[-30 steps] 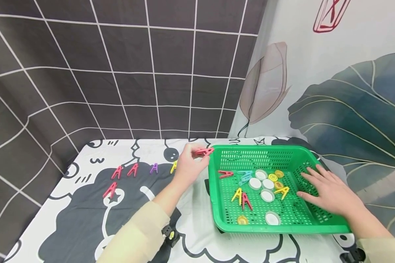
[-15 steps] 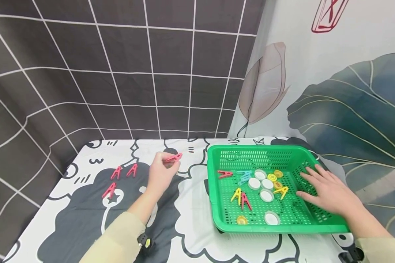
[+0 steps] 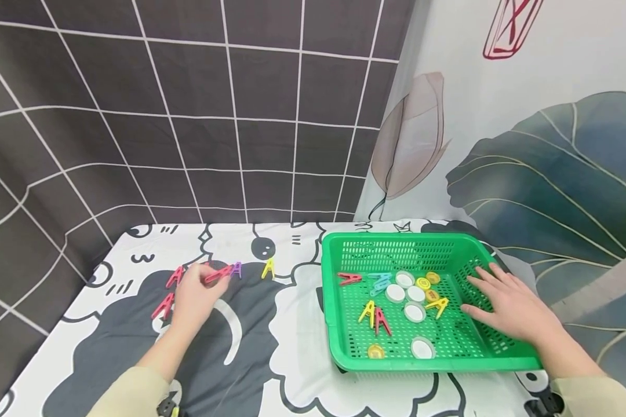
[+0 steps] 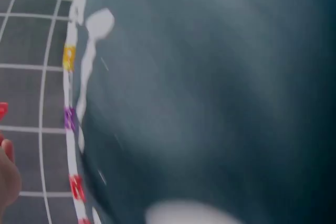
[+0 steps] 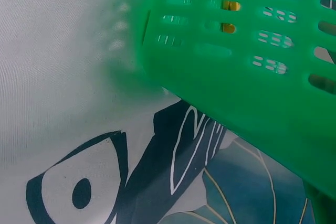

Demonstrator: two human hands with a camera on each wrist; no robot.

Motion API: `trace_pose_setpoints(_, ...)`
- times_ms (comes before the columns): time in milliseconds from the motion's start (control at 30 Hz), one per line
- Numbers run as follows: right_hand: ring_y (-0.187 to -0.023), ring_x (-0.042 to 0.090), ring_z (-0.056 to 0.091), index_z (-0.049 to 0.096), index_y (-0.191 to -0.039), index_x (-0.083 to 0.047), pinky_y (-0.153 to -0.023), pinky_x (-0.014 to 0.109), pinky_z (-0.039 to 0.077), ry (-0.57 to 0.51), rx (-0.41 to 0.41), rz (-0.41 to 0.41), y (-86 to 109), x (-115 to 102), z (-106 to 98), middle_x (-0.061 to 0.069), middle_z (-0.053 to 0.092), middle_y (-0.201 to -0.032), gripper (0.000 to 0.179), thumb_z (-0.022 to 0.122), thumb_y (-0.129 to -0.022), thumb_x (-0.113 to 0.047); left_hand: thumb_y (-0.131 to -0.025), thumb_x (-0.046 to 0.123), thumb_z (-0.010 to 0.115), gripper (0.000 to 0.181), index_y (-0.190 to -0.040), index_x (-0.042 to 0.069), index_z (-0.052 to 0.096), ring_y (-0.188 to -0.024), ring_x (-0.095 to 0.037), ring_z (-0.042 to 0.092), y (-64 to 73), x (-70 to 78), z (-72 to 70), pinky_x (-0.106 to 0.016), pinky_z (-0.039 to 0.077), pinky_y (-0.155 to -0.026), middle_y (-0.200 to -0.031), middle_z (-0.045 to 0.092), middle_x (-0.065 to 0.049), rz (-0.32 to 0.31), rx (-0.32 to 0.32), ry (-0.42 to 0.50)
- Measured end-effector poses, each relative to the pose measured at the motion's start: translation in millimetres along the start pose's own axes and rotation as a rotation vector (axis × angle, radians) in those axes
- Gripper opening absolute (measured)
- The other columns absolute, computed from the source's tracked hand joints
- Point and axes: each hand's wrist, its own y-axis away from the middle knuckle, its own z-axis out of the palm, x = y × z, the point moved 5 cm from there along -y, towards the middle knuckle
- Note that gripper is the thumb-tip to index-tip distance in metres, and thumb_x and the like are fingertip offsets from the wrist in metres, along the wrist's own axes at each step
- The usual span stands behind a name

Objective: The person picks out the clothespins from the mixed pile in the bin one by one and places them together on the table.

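Observation:
In the head view my left hand (image 3: 194,295) pinches a red clothespin (image 3: 219,274) over the dark part of the cloth. Just past its tip stands a purple clothespin (image 3: 236,269), and a yellow clothespin (image 3: 268,269) lies farther right. Two red clothespins, one upper (image 3: 174,277) and one lower (image 3: 163,306), show left of that hand; the hand covers another spot there. My right hand (image 3: 519,307) rests with fingers spread on the right side of a green basket (image 3: 438,365). In the left wrist view only part of the left hand (image 4: 8,177) shows at the edge.
Inside the basket lie several white caps (image 3: 414,313), yellow caps (image 3: 423,283), light-blue clothespins (image 3: 379,284), red ones (image 3: 350,278) and yellow ones (image 3: 367,313). Behind the patterned cloth (image 3: 302,347) hangs a dark grid curtain (image 3: 266,145).
My left hand has carried the red clothespin left from the basket's edge, past the yellow clothespin, to beside the purple one. The right hand stays on the basket. The head view has shifted slightly.

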Motion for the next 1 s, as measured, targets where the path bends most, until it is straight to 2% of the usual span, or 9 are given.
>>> trace_pose_setpoints(167, -0.134, 0.048, 0.018, 0.051, -0.129, 0.004, -0.099, 0.065, 0.020, -0.003, 0.002, -0.003, -0.9, -1, 1, 0.033, 0.039, -0.136, 0.074, 0.062, -0.083, -0.053, -0.077, 0.020, 0.074, 0.028, -0.084, 0.002, 0.054, -0.070, -0.022, 0.043, 8.1, -14.0, -14.5, -0.035, 0.036, -0.063, -0.077, 0.052, -0.009, 0.022, -0.027, -0.135)
trace_pose_setpoints(400, -0.133, 0.048, 0.020, 0.053, -0.128, 0.004, -0.099, 0.065, 0.021, 0.008, -0.002, -0.006, -2.5, -2, 2, 0.032, 0.039, -0.135, 0.074, 0.063, -0.082, -0.053, -0.078, 0.023, 0.074, 0.034, -0.083, -0.002, 0.051, -0.076, -0.028, 0.045, 8.8, -22.8, -24.7, -0.040, 0.036, -0.064, -0.080, 0.049, -0.012, 0.014, -0.071, -0.204)
trace_pose_setpoints(633, -0.134, 0.047, 0.017, 0.053, -0.128, 0.004, -0.099, 0.065, 0.019, 0.003, 0.006, -0.015, -1.1, 0, 1, 0.033, 0.039, -0.135, 0.074, 0.063, -0.082, -0.053, -0.076, 0.021, 0.076, 0.035, -0.079, -0.001, 0.050, -0.072, -0.028, 0.046, 8.6, -34.4, -25.7, -0.041, 0.037, -0.065, -0.078, 0.050, -0.013, 0.023, -0.055, -0.211)
trace_pose_setpoints(733, -0.134, 0.047, 0.017, 0.053, -0.128, 0.004, -0.099, 0.065, 0.019, 0.004, 0.013, -0.017, -0.4, 1, 1, 0.033, 0.039, -0.135, 0.073, 0.064, -0.082, -0.052, -0.075, 0.021, 0.077, 0.036, -0.076, -0.001, 0.049, -0.069, -0.027, 0.046, 9.4, -37.8, -23.9, -0.041, 0.038, -0.064, -0.075, 0.050, -0.012, 0.027, -0.085, -0.239)
trace_pose_setpoints(867, -0.134, 0.048, 0.018, 0.053, -0.127, 0.004, -0.099, 0.065, 0.019, 0.007, 0.013, -0.015, -0.2, 1, 1, 0.033, 0.040, -0.134, 0.073, 0.064, -0.082, -0.052, -0.073, 0.022, 0.078, 0.039, -0.069, 0.002, 0.045, -0.063, -0.024, 0.041, 9.2, -40.8, -19.5, -0.037, 0.034, -0.058, -0.065, 0.045, -0.008, 0.064, -0.113, -0.307)
trace_pose_setpoints(1000, -0.133, 0.048, 0.019, 0.054, -0.127, 0.004, -0.098, 0.065, 0.021, 0.012, 0.007, -0.012, 0.4, 1, 0, 0.033, 0.040, -0.134, 0.074, 0.064, -0.081, -0.053, -0.073, 0.026, 0.078, 0.043, -0.069, 0.003, 0.042, -0.061, -0.022, 0.037, 10.3, -44.8, -16.9, -0.034, 0.029, -0.054, -0.063, 0.039, -0.007, 0.031, -0.151, -0.348)
